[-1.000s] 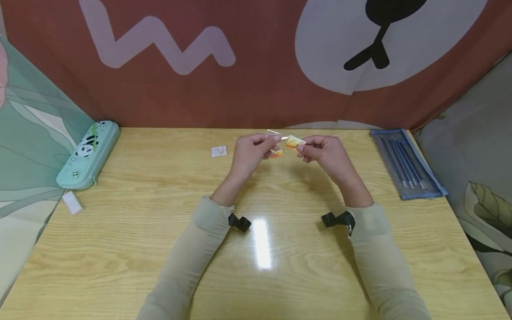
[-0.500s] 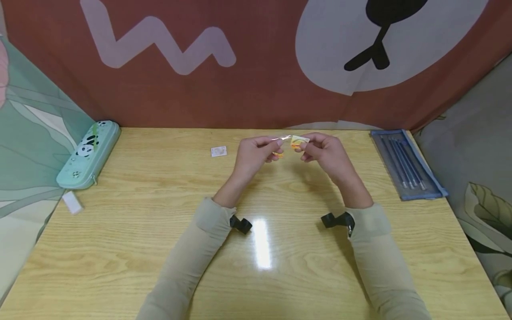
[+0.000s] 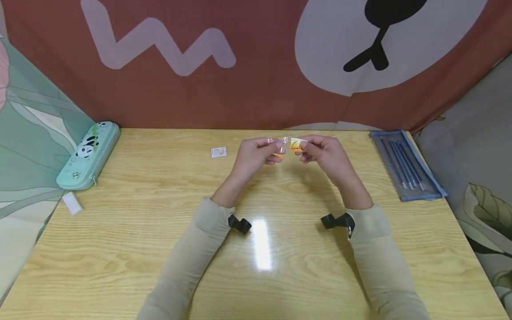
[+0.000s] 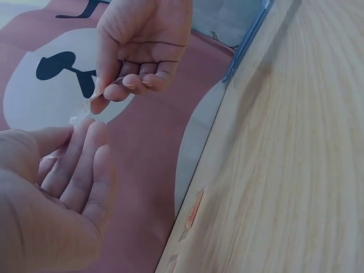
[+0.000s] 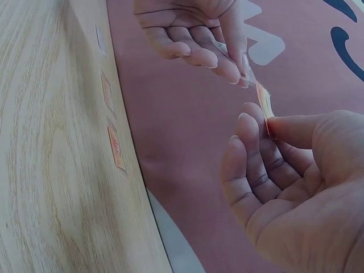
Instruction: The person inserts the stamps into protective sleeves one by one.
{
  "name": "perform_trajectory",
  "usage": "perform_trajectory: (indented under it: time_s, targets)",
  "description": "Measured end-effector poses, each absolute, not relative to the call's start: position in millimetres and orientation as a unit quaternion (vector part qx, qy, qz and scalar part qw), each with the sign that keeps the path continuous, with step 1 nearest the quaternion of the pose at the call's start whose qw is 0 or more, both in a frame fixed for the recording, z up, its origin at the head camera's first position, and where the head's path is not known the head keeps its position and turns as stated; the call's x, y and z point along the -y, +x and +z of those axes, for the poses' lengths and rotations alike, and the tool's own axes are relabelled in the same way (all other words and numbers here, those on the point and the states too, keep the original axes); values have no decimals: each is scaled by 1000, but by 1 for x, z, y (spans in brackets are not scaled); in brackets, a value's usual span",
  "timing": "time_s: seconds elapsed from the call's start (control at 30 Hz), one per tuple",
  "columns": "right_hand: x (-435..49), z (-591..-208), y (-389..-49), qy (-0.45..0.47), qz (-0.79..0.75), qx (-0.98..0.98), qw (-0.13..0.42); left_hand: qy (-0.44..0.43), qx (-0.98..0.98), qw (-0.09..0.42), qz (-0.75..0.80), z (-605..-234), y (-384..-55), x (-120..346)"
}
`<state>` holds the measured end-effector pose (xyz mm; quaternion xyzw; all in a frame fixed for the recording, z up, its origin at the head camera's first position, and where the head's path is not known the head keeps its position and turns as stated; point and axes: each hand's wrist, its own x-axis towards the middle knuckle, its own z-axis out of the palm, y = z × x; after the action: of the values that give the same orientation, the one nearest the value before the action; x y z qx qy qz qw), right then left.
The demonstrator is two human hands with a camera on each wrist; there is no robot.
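Note:
My left hand (image 3: 256, 153) pinches a small piece of clear plastic film (image 5: 248, 71) between thumb and fingers. Opposite it, my right hand (image 3: 326, 153) pinches a small yellow-and-orange printed card (image 3: 296, 144) by one edge, thumb on top. In the right wrist view the film's end meets the card's upper end, both held above the table. An orange printed piece (image 5: 116, 148) lies on the table near its back edge, partly hidden by my left hand in the head view. To the left lies a small whitish printed piece (image 3: 218, 152).
A mint panda pencil case (image 3: 88, 155) stands at the left edge, with a white eraser-like block (image 3: 72, 203) by it. At the right edge lies a blue-trimmed clear pouch (image 3: 408, 164) with several pencils. A printed cloth (image 3: 256, 98) rises behind the table (image 3: 140, 222).
My left hand has shifted slightly right, and the film that stuck out above its fingertips now lies close to the card. The card in my right hand has turned a little more upright.

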<state>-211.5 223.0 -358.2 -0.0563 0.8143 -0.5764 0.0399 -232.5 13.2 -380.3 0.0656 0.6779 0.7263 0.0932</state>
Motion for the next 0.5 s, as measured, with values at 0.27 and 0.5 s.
perform_trajectory:
  time_s: [0.27,0.5]
  targets:
    - [-224,-359,-213,-41,-563,-825,24,53,-683,110,720,-381,-235,-11]
    - [-223,-360,-213,-42,-559,-827,33,62,-684,97,720,-384,-236,-9]
